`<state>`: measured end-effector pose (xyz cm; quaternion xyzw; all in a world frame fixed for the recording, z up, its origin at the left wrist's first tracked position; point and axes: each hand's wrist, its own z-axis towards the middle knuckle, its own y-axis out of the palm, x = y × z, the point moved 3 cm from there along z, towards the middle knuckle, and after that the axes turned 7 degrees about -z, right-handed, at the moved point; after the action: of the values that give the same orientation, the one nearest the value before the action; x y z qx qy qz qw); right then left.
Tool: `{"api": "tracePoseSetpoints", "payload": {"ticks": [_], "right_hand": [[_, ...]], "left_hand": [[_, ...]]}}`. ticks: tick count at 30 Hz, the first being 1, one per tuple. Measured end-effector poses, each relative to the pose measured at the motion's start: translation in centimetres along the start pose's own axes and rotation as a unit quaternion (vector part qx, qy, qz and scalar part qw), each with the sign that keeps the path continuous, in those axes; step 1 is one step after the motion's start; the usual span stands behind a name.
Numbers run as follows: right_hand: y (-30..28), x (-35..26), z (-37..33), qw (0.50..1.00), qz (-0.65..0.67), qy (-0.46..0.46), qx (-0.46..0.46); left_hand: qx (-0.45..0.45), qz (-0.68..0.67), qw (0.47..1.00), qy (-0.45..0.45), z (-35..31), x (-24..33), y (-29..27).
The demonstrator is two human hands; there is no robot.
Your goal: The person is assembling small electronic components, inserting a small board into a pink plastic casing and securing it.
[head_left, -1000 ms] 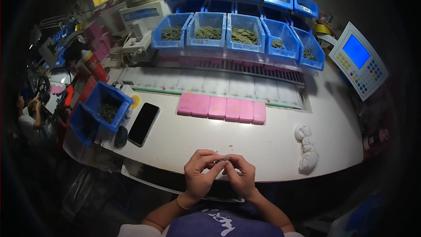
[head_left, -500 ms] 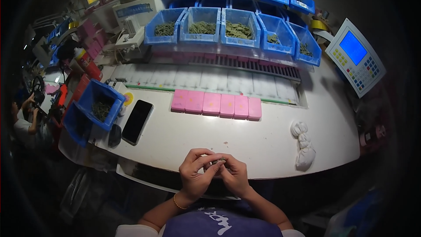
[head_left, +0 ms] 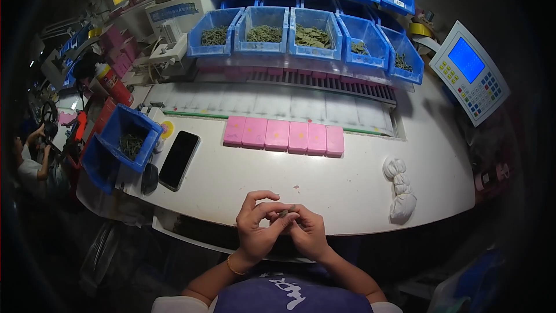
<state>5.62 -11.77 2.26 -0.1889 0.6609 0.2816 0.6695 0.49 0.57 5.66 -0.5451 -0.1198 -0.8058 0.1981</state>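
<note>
Over the front edge of the white table, my two hands meet fingertip to fingertip around a small grey-green piece (head_left: pixel 287 212). Its exact kind is too small to make out, though its colour is like that of the pieces in the bins. My left hand (head_left: pixel 255 226) pinches it with the thumb and a finger, while its index finger is raised and curved above. From the other side, my right hand (head_left: pixel 310 236) closes thumb and fingers on the same piece. Beyond the hands, a row of several pink blocks (head_left: pixel 278 134) lies side by side on the table (head_left: pixel 324 182).
A black phone (head_left: pixel 179 160), a dark computer mouse (head_left: pixel 150 179) and a blue bin (head_left: pixel 152 153) are at the left. A knotted white cloth bundle (head_left: pixel 402 194) lies right. Behind stand tiers of blue bins (head_left: pixel 315 53), a white strip and a keypad panel (head_left: pixel 489 90).
My left index finger has lifted away from the piece, leaving more of it visible. Both hands stay in nearly the same place. The whole view has shifted slightly.
</note>
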Motion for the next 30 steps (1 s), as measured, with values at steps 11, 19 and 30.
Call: {"api": "tracePoseSetpoints", "payload": {"ticks": [11, 19, 30], "right_hand": [[-2.7, -2.4, 0.2, 0.981, -0.168, -0.017, -0.098], [-3.2, -5.4, 0.4, 0.959, -0.253, -0.127, -0.008], [-2.8, -6.7, 0.6, 0.882, -0.367, -0.284, 0.086]], "left_hand": [[-0.107, -0.237, 0.946, -0.193, 0.4, -1.1, -0.7], [-0.072, -0.124, 0.987, -0.074, 0.5, -0.5, -0.6], [-0.05, -0.147, 0.986, -0.059, 0.0, -0.4, 0.2]]}}
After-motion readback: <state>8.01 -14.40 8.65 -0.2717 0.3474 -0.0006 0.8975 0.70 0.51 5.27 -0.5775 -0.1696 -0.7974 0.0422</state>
